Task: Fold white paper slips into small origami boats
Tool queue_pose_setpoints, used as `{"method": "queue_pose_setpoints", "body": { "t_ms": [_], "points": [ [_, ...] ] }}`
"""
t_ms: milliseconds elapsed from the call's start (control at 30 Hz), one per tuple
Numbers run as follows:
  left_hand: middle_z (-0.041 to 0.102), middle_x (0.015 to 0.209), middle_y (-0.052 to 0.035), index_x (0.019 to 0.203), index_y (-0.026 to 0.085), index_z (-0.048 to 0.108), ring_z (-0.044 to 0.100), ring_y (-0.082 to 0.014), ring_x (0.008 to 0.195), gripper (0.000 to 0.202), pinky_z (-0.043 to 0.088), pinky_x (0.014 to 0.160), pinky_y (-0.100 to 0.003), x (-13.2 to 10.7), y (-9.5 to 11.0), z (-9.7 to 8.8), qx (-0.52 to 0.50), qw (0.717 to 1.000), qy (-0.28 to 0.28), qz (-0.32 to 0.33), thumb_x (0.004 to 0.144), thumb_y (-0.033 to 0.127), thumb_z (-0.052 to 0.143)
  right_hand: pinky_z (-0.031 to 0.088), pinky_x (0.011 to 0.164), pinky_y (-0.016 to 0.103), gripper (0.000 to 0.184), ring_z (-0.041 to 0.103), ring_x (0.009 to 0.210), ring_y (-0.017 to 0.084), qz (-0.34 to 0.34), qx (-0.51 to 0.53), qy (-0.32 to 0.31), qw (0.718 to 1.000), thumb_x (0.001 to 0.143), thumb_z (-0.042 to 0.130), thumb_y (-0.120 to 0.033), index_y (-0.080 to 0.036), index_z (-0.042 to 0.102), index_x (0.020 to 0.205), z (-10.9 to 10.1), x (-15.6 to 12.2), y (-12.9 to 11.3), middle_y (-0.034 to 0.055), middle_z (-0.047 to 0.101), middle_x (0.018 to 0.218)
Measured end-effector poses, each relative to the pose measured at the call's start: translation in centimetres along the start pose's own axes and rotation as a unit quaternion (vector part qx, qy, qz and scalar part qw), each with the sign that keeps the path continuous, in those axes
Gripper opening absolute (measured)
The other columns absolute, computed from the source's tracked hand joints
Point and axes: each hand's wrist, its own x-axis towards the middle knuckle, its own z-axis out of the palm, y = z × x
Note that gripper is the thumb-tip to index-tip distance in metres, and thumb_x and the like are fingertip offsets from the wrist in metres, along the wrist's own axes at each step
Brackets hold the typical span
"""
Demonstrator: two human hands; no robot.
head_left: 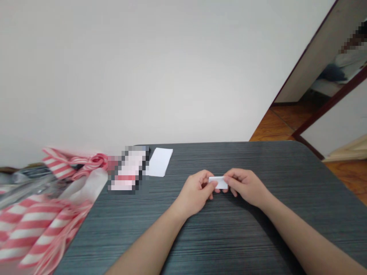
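Head camera looks down on a small folded white paper [218, 182], pinched between the fingertips of the left hand [195, 193] and right hand [246, 187], close together over a dark grey wood-grain table [229, 244]; a white sheet [159, 162] lies beyond, a wooden floor [272, 126] off to the right.

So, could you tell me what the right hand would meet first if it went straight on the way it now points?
The small white paper, already touching it; the left hand lies just beyond, as far as depth shows.
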Motion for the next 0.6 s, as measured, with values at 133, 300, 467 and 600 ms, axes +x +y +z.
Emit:
{"method": "queue_pose_setpoints", "body": {
  "t_ms": [133, 300, 467, 600],
  "points": [
    [0.069, 0.072, -0.0012, 0.083, 0.018, 0.057, 0.054, -0.0089, 0.051, 0.013, 0.040, 0.050, -0.019, -0.04, -0.06, -0.01, -0.001, 1.000, -0.006, -0.001, 0.085, 0.030, 0.061, 0.039, 0.049, 0.022, 0.023, 0.050, 0.045, 0.011, -0.006, -0.035, 0.015, 0.999, 0.091, 0.055, -0.029, -0.019, 0.065, 0.073, -0.02, 0.01, 0.04, -0.0039, 0.057, 0.050],
    [0.070, 0.073, -0.0020, 0.084, 0.018, 0.058, 0.055, -0.0095, 0.052, 0.012, 0.042, 0.051, -0.020, -0.04, -0.15, -0.01, 0.017, 1.000, -0.010, 0.002, 0.085, 0.029, 0.060, 0.040, 0.052, 0.023, 0.024, 0.053, 0.049, 0.012, -0.017, -0.079, 0.033, 0.996, 0.090, 0.055, -0.026, -0.020, 0.063, 0.068, -0.09, -0.05, -0.34, -0.0036, 0.058, 0.050],
    [0.069, 0.073, -0.0023, 0.086, 0.018, 0.060, 0.058, -0.0119, 0.056, 0.014, 0.040, 0.051, -0.021, -0.15, -0.16, 0.02, 0.068, 0.997, -0.014, 0.022, 0.087, 0.031, 0.059, 0.040, 0.052, 0.023, 0.023, 0.054, 0.049, 0.012, -0.030, -0.095, 0.023, 0.995, 0.090, 0.056, -0.025, -0.019, 0.065, 0.070, -0.06, -0.09, -0.28, -0.0033, 0.058, 0.052],
    [0.063, 0.063, 0.0005, 0.082, 0.018, 0.061, 0.057, -0.0128, 0.054, 0.022, 0.039, 0.050, -0.021, -0.32, 0.37, 0.06, 0.121, 0.992, -0.003, 0.036, 0.090, 0.038, 0.056, 0.040, 0.052, 0.023, 0.022, 0.054, 0.050, 0.012, -0.037, -0.089, 0.005, 0.995, 0.091, 0.057, -0.027, -0.019, 0.067, 0.073, -0.05, -0.19, -0.30, -0.0032, 0.059, 0.053]
  ]
}}
